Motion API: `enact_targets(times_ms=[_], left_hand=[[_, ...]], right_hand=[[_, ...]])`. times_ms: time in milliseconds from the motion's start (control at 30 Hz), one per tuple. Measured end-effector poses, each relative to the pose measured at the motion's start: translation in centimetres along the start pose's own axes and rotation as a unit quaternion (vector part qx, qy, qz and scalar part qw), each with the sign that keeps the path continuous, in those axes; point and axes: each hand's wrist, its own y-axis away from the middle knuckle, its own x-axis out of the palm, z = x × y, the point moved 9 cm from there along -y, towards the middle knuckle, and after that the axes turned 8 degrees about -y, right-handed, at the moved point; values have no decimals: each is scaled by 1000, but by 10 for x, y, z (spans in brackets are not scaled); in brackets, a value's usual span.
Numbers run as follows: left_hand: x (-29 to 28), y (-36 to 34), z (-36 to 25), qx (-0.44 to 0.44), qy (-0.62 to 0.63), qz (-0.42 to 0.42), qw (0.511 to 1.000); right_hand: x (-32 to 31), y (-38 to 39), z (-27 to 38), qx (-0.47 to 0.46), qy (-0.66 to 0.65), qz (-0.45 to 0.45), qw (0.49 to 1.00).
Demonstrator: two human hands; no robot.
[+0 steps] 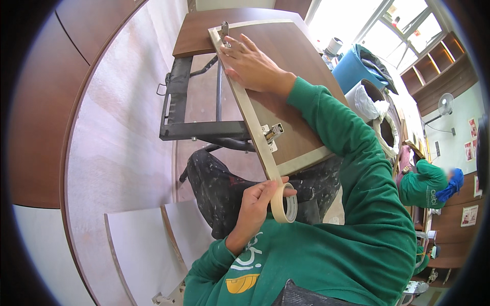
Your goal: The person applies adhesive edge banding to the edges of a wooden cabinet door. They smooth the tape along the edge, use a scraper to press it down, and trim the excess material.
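Observation:
A brown wooden panel (286, 61) with two metal hinges lies in front of me, pale masking tape running along its far, left and near edges. Near the panel's closest corner, my left hand (253, 204) grips a roll of masking tape (284, 204), and a strip from it leads up the left edge. My right hand (252, 66) lies flat with fingers spread on that edge, close to the far hinge (224, 31). The nearer hinge (274, 133) stands up from the panel between my hands.
Under the panel are a brown board (191, 35) and a black metal stand (204, 131). White panels (143, 245) lean at lower left. A blue bin (357, 69) and a lined bin (365, 102) stand at right. A person in green (422, 183) is farther right.

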Motion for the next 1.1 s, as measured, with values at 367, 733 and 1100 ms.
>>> enact_targets(times_ms=[367, 733, 1100], left_hand=[[-1, 2, 3, 14, 10, -6, 1000], [-1, 0, 5, 33, 22, 1, 999], [0, 1, 8, 36, 19, -1, 999]], right_hand=[[26, -56, -12, -46, 155, 107, 981], [50, -90, -28, 3, 193, 215, 957], [99, -119, -23, 120, 162, 404, 892]])
